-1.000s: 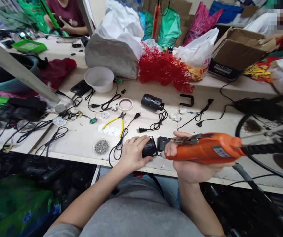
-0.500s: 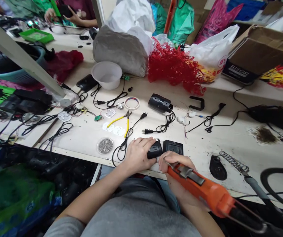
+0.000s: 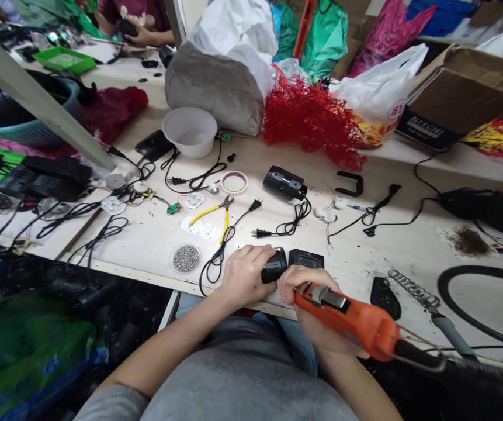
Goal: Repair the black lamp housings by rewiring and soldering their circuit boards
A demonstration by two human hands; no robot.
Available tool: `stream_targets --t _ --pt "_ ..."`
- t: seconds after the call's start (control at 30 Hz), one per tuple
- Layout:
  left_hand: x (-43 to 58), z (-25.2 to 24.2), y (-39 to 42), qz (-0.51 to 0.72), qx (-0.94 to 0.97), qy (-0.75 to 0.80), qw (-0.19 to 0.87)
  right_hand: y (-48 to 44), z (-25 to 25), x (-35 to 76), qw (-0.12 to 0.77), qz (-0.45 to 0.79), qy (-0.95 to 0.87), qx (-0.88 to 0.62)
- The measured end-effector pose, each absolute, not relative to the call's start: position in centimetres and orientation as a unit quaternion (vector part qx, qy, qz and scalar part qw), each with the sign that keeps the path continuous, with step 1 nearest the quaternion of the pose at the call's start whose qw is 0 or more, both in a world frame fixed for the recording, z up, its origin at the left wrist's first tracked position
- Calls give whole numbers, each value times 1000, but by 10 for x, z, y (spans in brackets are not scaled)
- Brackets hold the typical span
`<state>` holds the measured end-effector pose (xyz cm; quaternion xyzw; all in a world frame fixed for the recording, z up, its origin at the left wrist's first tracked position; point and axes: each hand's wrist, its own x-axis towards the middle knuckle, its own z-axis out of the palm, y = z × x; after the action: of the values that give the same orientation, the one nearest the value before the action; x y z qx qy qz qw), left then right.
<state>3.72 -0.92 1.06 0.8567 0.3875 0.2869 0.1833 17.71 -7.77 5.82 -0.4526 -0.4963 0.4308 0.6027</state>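
My left hand [image 3: 246, 273] is closed round a black plastic housing [image 3: 274, 266] at the table's front edge. In my right hand [image 3: 306, 283] is an orange electric screwdriver [image 3: 351, 321], its tip end turned toward the housing; the bit itself is hidden by my fingers. Just behind my right hand lies a black rectangular part [image 3: 306, 258], flat on the table. Left of my left hand are a dish of small screws [image 3: 185, 258] and yellow-handled pliers [image 3: 211, 216], which lie with jaws pointing away. A black cable [image 3: 217, 263] runs beside my left wrist.
Farther back sit a black cylindrical device [image 3: 284, 182] with a cord, a tape roll [image 3: 234, 183] and a white bowl [image 3: 190, 131]. A soldering iron [image 3: 455, 336] rests in a coiled holder at the right. A slanted post [image 3: 45, 96] crosses the left side, with another person beyond.
The rear end of the orange screwdriver has swung slightly up and to the left with my right hand. My left hand stays on the housing.
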Motion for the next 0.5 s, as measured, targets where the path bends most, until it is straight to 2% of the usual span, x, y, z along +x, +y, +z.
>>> stream_targets --t 0.13,0.27,0.5 --pt "38 11 -11 284 857 389 182 -74 77 182 660 431 -482 -383" --pt "37 11 -14 275 857 392 192 -58 95 185 718 377 -491 -317" --pt "37 12 -17 265 837 434 201 -17 67 176 741 418 -427 -305"
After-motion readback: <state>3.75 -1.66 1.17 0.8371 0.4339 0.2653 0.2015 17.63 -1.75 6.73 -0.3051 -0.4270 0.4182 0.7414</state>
